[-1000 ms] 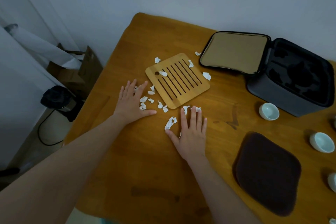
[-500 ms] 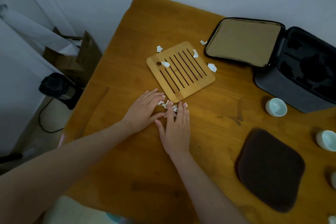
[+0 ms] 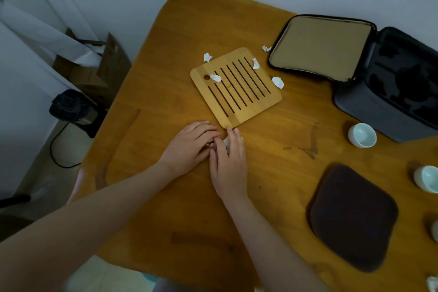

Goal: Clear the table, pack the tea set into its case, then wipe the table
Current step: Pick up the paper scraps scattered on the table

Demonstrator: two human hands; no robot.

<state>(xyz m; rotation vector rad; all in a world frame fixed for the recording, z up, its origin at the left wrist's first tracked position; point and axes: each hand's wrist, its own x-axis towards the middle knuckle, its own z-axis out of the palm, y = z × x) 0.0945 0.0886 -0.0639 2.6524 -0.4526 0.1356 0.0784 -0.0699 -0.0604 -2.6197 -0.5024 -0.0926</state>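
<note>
On the wooden table [image 3: 163, 83], my left hand [image 3: 189, 147] and my right hand [image 3: 228, 163] meet just below the corner of the slatted bamboo tray [image 3: 237, 87]. Between them they press a small pile of white paper scraps [image 3: 226, 142], mostly hidden under the fingers. Loose scraps lie on the tray [image 3: 215, 78] and beside it [image 3: 277, 82]. The grey tea set case [image 3: 379, 111] stands open at the right with its lid [image 3: 320, 47] laid flat. Pale cups sit near it [image 3: 362, 135] and at the right edge [image 3: 426, 179].
A dark brown square cloth [image 3: 353, 216] lies at the front right. Another scrap [image 3: 432, 283] shows at the bottom right corner. Off the table's left side stand cardboard boxes [image 3: 94, 71] and a black appliance [image 3: 71, 106] with a cable on the floor.
My hands were apart and flat among scattered scraps. They have swept inward and now touch, with the scraps bunched between them.
</note>
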